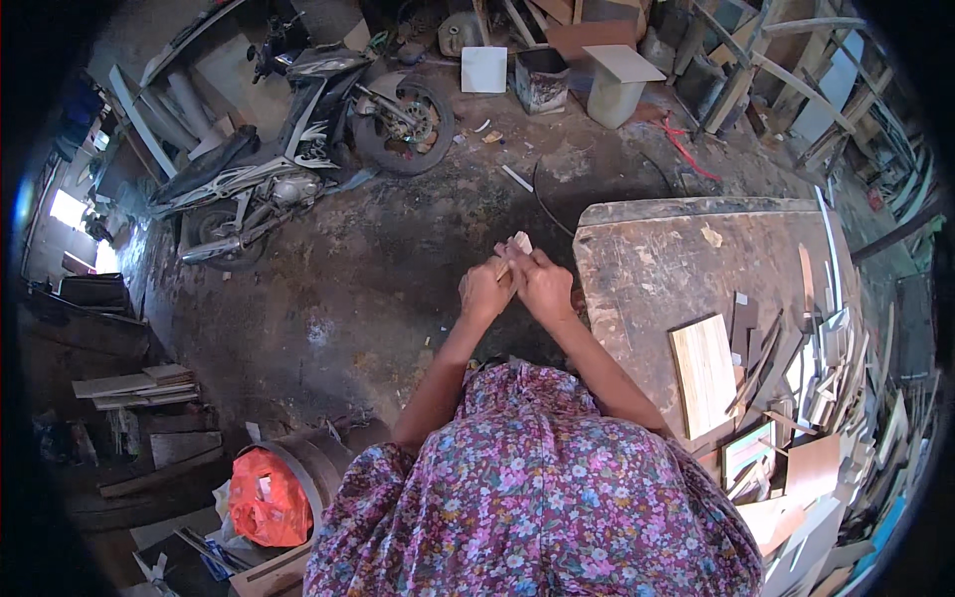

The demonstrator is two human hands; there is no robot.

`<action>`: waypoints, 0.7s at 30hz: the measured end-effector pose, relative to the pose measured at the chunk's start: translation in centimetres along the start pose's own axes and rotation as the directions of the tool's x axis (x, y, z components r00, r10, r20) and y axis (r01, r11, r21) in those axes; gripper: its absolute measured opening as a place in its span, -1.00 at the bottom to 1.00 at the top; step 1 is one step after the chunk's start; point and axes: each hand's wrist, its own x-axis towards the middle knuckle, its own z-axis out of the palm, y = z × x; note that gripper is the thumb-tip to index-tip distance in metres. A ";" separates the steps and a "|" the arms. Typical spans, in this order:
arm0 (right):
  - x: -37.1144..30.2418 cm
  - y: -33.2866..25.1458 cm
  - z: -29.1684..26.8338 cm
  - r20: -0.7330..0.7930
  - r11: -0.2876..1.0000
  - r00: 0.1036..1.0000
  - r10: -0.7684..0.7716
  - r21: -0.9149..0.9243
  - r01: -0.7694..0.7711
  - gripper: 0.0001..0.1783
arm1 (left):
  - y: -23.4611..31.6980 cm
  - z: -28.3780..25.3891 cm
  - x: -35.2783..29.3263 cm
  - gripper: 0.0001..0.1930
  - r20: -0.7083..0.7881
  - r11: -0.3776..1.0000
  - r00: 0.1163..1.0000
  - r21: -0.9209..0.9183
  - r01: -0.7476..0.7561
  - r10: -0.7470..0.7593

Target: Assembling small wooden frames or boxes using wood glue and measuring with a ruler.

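Observation:
Both my hands meet in front of my body, above the dark floor (398, 289). My left hand (485, 291) is closed, its fingers around a small pale piece (522, 242) whose tip pokes out at the top. Against it presses my right hand (545, 287), also closed, with its fingers touching the same piece. The piece looks light and flat, perhaps wood or paper, but its kind is too small to tell. Most of it is hidden by the fingers. A worn wooden table (637, 269) stands just right of my right hand.
A pale board (704, 373) and many wood offcuts (796, 398) lie on the table's near right. At far left stands a motorcycle (288, 159). A drum (318, 463) with an orange bag (267, 497) is at near left. Bins (612, 95) and a red strip (688, 151) lie farther back.

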 end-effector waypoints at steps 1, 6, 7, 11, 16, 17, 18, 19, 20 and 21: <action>0.5 0.6 0.3 -0.045 1.000 0.999 -0.010 -0.006 0.009 -0.71 | 0.0 0.1 -0.1 -0.81 0.002 1.000 1.000 -0.001 -0.005 0.005; 1.6 1.5 1.4 -0.084 0.999 0.995 0.053 0.003 -0.053 -0.72 | -0.2 0.4 0.1 -0.76 -0.014 0.999 1.000 0.027 -0.026 0.026; 0.9 0.6 1.3 -0.039 1.000 0.999 -0.023 0.019 0.024 -0.70 | -0.9 0.6 0.1 -0.76 -0.020 0.999 1.000 0.027 -0.017 0.018; -0.3 -1.4 0.6 0.078 0.996 0.995 0.059 0.062 -0.064 -0.69 | -1.2 0.6 -0.3 -0.75 0.038 0.998 0.999 0.063 0.006 -0.008; 1.9 -0.1 0.2 -0.081 0.999 0.996 0.036 0.020 -0.035 -0.67 | -0.2 0.4 -0.3 -0.79 -0.001 0.999 1.000 0.047 0.016 -0.016; 1.3 0.0 0.9 -0.062 0.996 0.997 0.055 0.068 -0.051 -0.69 | -0.3 0.3 -0.2 -0.75 -0.019 0.999 1.000 0.043 0.013 -0.012; 0.6 -0.8 0.6 0.023 0.994 0.995 0.095 0.050 -0.096 -0.69 | -0.5 0.2 0.1 -0.75 -0.021 0.999 1.000 0.041 0.016 -0.016; -0.4 -1.9 0.3 0.108 0.990 0.985 0.136 0.029 -0.140 -0.68 | -0.6 -0.1 0.3 -0.76 -0.035 0.999 0.999 0.021 0.042 -0.042; -1.1 -2.7 0.4 0.070 0.986 0.988 0.140 0.080 -0.145 -0.67 | -0.7 -0.3 0.4 -0.77 -0.049 0.998 0.996 0.002 0.068 -0.068; -1.0 -2.5 0.1 0.079 0.986 0.988 0.134 0.088 -0.141 -0.68 | -0.5 -0.5 0.1 -0.79 -0.061 0.997 0.995 0.000 0.081 -0.081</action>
